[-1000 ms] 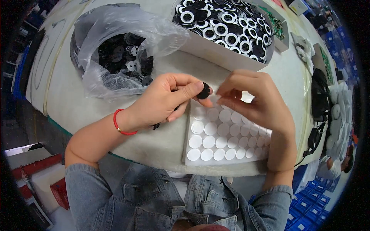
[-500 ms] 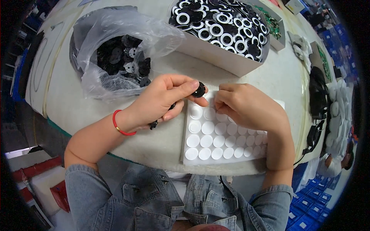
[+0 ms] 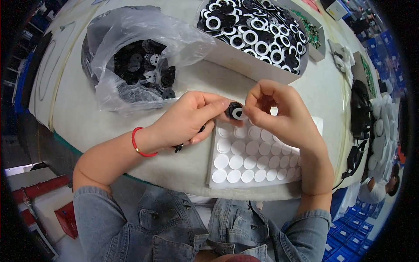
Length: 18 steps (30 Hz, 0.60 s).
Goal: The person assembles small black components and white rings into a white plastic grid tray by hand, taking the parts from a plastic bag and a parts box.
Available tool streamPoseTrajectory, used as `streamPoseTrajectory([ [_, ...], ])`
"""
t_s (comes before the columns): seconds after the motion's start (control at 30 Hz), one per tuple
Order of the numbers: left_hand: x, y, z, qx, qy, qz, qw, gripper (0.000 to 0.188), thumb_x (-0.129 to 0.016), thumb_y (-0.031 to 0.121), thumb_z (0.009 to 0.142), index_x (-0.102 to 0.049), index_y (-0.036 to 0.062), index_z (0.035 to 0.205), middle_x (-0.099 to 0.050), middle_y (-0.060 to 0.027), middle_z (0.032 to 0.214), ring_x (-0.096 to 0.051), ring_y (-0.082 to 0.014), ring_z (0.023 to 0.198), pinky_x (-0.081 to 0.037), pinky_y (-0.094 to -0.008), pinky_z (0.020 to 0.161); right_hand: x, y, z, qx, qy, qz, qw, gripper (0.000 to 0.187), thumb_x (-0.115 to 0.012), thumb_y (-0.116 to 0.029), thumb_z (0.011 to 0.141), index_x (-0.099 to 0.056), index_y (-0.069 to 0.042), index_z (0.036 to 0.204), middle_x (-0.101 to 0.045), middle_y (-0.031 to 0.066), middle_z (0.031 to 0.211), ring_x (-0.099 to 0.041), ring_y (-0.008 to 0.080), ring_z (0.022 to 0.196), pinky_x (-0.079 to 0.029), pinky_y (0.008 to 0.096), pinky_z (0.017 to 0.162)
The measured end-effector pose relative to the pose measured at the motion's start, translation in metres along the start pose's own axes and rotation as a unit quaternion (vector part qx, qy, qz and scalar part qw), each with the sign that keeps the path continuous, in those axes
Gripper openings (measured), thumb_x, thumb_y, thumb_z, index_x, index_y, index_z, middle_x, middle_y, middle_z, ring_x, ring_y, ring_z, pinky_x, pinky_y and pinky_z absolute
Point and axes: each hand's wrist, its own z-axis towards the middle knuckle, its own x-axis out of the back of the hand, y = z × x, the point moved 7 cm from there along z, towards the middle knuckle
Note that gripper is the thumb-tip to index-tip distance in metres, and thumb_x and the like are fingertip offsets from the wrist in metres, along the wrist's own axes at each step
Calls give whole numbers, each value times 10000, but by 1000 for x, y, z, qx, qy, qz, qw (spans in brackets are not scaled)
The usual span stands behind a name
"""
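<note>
Between the thumb and fingers of my left hand (image 3: 192, 115) is a round black disc (image 3: 231, 107), held above the table. Further small black parts (image 3: 179, 147) stick out from under its curled fingers. My right hand (image 3: 283, 111) is closed in a pinch at a small white ring (image 3: 241, 114), which lies against the disc's face. Whether the ring is fully stuck down, I cannot tell. Under my right hand lies a white sheet (image 3: 228, 169) with rows of round white pieces (image 3: 236, 162); my hands and forearm cover its upper and right parts.
An open clear plastic bag (image 3: 98, 61) of black discs (image 3: 131, 65) stands at the far left. Behind my hands is a white box (image 3: 257, 70) heaped with black discs bearing white rings. Green circuit boards (image 3: 310, 32) and a black cabled object (image 3: 360, 109) are to the right.
My right hand has lifted off the sheet and moved up to the black disc, now pinching a white ring there. My left hand has shifted slightly down and right.
</note>
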Motion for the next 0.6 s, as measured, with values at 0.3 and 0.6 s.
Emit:
streamPoseTrajectory([
  [0.3,-8,3,-4,1,-12,23,1000,322,-456,183,991,-579,-31,1198,-707,-91,954,-413,-8,410,-322,-160,390,-7,6,3,-28,15,29,999,109,-626,-56,831,-578,23,775,-630,41,685,-591,67,635,-473,214,561],
  [0.6,-8,-1,-4,-12,-11,34,999,305,-490,88,958,-552,-19,1237,-697,-84,981,-410,0,411,-313,-156,380,-6,9,3,-22,24,14,999,115,-625,-58,822,-573,27,763,-640,68,684,-623,91,638,-485,228,561],
])
